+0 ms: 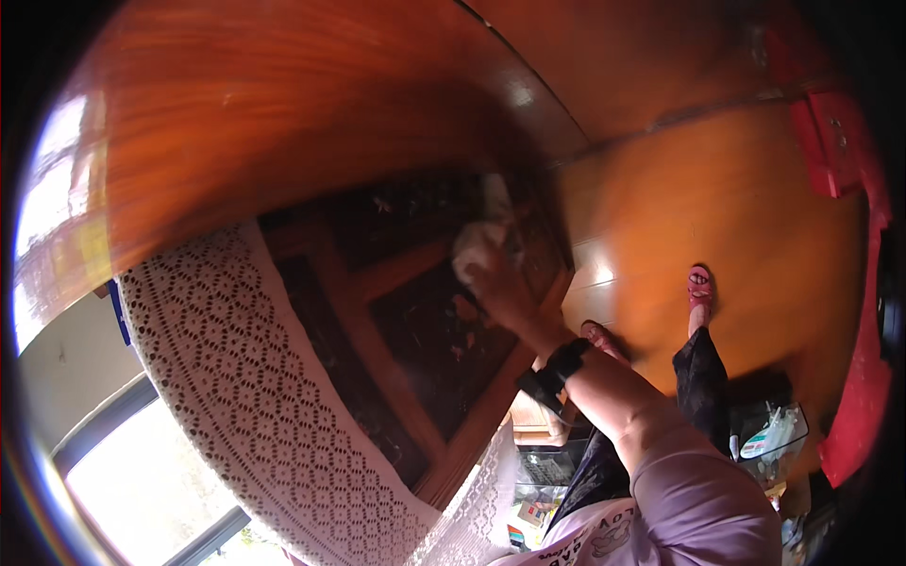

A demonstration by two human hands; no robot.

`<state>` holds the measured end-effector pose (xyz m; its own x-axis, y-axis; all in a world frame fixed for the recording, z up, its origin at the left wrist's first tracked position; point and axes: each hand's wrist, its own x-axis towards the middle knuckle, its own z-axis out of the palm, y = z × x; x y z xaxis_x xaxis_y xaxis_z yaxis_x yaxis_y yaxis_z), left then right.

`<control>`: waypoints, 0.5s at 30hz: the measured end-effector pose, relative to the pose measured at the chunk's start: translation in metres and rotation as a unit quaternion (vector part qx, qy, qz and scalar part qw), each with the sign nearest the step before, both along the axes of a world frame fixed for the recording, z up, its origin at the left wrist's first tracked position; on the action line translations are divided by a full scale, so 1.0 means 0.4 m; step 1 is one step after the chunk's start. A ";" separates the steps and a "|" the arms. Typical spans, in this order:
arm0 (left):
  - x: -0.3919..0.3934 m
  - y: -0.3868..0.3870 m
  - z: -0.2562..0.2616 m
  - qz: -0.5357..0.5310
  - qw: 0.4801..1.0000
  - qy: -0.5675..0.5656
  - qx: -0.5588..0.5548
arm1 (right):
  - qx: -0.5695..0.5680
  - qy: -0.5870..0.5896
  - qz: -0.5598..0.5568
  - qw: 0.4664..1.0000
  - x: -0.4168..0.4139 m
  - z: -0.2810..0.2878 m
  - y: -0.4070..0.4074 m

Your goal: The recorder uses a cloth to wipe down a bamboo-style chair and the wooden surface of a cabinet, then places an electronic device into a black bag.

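Observation:
My right hand point(499, 283) is closed around a crumpled white cloth point(478, 247), blurred, against a dark wooden furniture panel point(453, 339). The panel has black inset fields with small floral decorations and brown wooden framing. A black band with a dark device point(555, 375) circles my right wrist. Beside the panel, a white openwork lace cover point(297, 396) drapes over the furniture. My left hand is out of view.
Glossy reddish-brown wood point(283, 92) curves across the upper left. My feet in pink sandals point(699, 283) stand on an orange-brown floor point(651, 219). Clear containers with small items point(771, 431) stand near my legs. A red object point(835, 145) is at far right, a bright window point(148, 481) at lower left.

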<state>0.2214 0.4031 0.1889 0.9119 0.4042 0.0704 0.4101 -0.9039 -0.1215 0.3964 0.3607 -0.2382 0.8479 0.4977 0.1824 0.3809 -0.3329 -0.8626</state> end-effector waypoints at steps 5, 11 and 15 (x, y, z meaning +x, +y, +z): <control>-0.012 -0.002 -0.002 0.031 0.999 0.007 -0.001 | 0.122 0.289 -0.062 0.948 0.022 -0.066 0.018; -0.026 -0.016 0.008 0.053 0.998 0.017 0.008 | 0.169 0.317 0.059 0.931 0.252 -0.030 0.054; -0.032 -0.023 0.012 0.060 0.998 0.026 0.014 | 0.166 0.312 0.017 0.935 0.291 -0.087 0.094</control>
<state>0.2085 0.3938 0.1937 0.8600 0.5091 0.0361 0.5073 -0.8450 -0.1693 0.5126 0.3984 -0.2729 0.8252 0.5309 -0.1931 -0.2255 -0.0040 -0.9742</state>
